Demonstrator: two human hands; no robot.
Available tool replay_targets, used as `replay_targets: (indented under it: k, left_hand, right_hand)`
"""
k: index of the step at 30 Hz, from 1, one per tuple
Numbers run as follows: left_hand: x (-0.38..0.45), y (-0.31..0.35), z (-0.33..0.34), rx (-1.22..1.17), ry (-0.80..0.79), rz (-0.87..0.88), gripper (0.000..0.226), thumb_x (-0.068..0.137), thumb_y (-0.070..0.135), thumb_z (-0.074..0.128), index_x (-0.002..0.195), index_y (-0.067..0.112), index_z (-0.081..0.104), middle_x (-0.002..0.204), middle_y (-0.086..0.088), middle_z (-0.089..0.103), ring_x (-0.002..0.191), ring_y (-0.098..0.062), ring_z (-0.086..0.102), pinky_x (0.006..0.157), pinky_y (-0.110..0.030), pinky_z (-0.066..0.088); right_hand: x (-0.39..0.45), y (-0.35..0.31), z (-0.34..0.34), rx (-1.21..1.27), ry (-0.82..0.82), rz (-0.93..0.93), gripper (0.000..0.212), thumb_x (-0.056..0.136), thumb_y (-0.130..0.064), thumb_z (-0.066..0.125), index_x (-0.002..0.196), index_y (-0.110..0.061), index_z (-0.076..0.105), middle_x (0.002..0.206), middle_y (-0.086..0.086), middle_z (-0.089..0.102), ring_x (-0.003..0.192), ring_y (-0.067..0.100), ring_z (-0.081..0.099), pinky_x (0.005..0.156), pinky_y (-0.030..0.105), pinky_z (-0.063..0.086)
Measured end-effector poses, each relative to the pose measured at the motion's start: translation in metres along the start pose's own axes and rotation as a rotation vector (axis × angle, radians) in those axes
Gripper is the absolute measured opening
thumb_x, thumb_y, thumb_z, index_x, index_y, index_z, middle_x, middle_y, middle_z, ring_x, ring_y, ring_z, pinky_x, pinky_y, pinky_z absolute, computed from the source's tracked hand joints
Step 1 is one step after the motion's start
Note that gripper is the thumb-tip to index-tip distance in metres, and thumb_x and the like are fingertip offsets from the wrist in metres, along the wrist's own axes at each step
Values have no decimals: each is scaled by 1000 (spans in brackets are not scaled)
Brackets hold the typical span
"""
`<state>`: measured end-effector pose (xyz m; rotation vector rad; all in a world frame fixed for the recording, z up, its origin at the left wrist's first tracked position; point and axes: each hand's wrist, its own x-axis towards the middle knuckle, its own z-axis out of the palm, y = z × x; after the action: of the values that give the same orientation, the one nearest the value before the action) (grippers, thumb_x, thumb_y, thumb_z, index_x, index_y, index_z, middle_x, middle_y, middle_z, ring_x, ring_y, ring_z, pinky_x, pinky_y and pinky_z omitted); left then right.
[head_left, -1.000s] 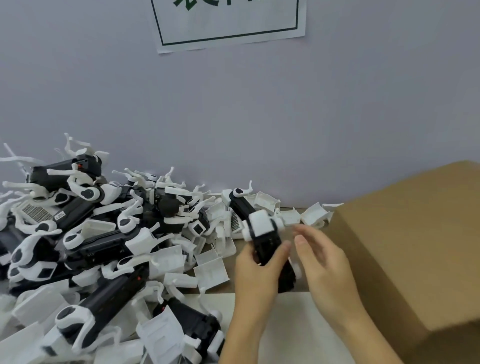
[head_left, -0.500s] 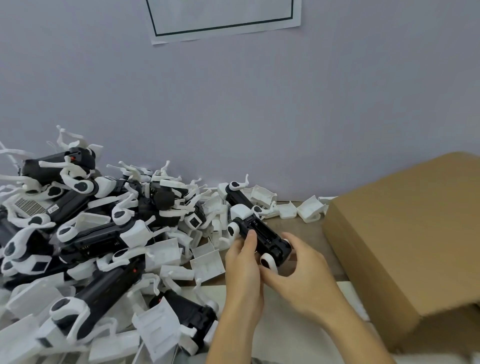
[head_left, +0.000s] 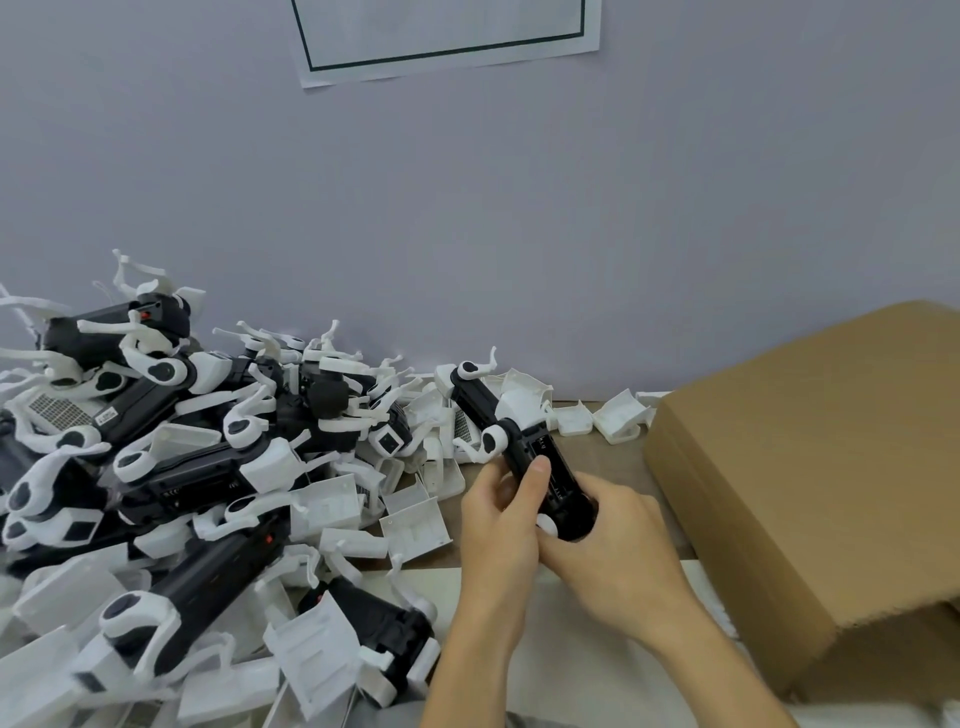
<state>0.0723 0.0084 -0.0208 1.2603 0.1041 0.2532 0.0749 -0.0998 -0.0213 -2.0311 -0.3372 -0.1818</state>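
Inspector: Unit (head_left: 563, 488) has come down from near upright a second ago to a slant, and the right hand (head_left: 618, 540), then open beside it, has closed under its near end.

Clerk: Position now?

Inspector: Held just above the table (head_left: 613, 457), between the pile (head_left: 208, 467) and the box (head_left: 805, 493). Its far end points up and left toward the pile.

Clerk: Grip?

Inspector: Left hand (head_left: 498, 525) has its thumb pressed across the top of the body, with its fingers curled behind. Right-hand fingers are wrapped round the near end. Neither hand is open and neither holds anything else.

Clerk: Handling?

Inspector: Judged light and rigid, a hard moulded shell by the look of it. Its smooth black faces may slip under a loose pinch. The white fittings look like the weak points, because like units in the pile carry thin curved arms that would likely snap under load. Recommend holding it round the black mid-body and keeping off the white ends.

Clerk: Appearance?

Inspector: Long black block with faint markings on its upper face. One rounded white cap with a dark centre sits at the far end, and another white cap shows at the near end by the right hand.

Clerk: Surroundings?

Inspector: Pile of similar units and loose white shells to the left, against the wall (head_left: 675, 208). Plain cardboard box to the right.
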Motion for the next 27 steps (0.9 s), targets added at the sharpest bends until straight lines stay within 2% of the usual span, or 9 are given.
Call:
replay_targets:
  k: [4, 6, 8, 10, 12, 14, 19, 22, 27]
  left_hand:
    - [-1, -1, 0, 59, 7, 39, 21, 100, 11, 59, 114, 21, 70, 105, 3, 77, 103, -9, 71, 90, -29, 52]
    - [0, -1, -1, 116, 14, 78, 24, 100, 8, 58, 114, 23, 70, 105, 5, 77, 101, -8, 71, 88, -28, 53]
    - [2, -3, -3, 198, 18, 122, 29, 99, 4, 58, 114, 26, 70, 103, 4, 77, 99, -14, 72, 87, -36, 56]
    - [2, -4, -3, 285, -9, 156, 34, 98, 2, 56, 115, 29, 68, 103, 1, 75, 101, -25, 70, 89, -52, 57]
    - [0, -5, -1, 376, -57, 199, 42, 97, -2, 52, 117, 32, 67, 104, 5, 75, 104, -21, 69, 91, -54, 56]
    - [-3, -5, 0, 481, -115, 250, 48, 94, -7, 47, 116, 31, 67, 104, 10, 75, 102, -13, 70, 90, -47, 58]
    - [-6, -8, 2, 630, -220, 300, 42, 80, 7, 42, 101, 35, 65, 98, 10, 73, 98, -16, 67, 87, -46, 56]
    - [-7, -6, 2, 682, -254, 337, 49, 79, 6, 41, 107, 40, 62, 102, 16, 72, 101, -15, 67, 88, -43, 56]
    - [-7, -4, 3, 666, -275, 326, 43, 80, 10, 44, 102, 42, 62, 100, 14, 72, 99, -19, 66, 88, -47, 55]
  right_hand:
    - [-1, 0, 0, -86, -8, -12, 34, 66, -57, 61, 97, -43, 63, 84, -24, 71, 76, 0, 66, 64, 27, 56]
    - [-1, -1, -1, -84, -38, -54, 34, 71, -52, 58, 103, -43, 61, 94, -25, 70, 86, 1, 67, 73, 32, 57]
    - [1, -1, -2, 58, -54, -57, 32, 78, -35, 58, 108, -46, 61, 104, -28, 69, 95, -1, 67, 79, 25, 55]
    - [1, 0, -5, 220, -8, -16, 49, 75, -27, 54, 116, -54, 54, 112, -37, 63, 105, -13, 59, 81, 12, 49]
    - [3, 4, -7, 321, 66, 2, 67, 76, -32, 59, 140, -44, 44, 128, -31, 57, 121, -14, 50, 95, 16, 45]
    - [5, 3, -7, 389, 134, 38, 81, 79, -36, 77, 149, -30, 38, 132, -20, 58, 125, -4, 52, 101, 28, 46]
    - [9, 2, -10, 462, 276, 113, 69, 73, -27, 86, 131, -35, 51, 112, -17, 65, 97, 4, 68, 81, 24, 56]
    - [12, 3, -12, 470, 300, 128, 43, 72, -26, 86, 110, -29, 65, 96, -9, 73, 87, 9, 71, 76, 29, 59]
    - [11, 4, -13, 435, 358, 126, 35, 71, -27, 88, 101, -29, 72, 85, -12, 75, 83, 10, 73, 80, 38, 61]
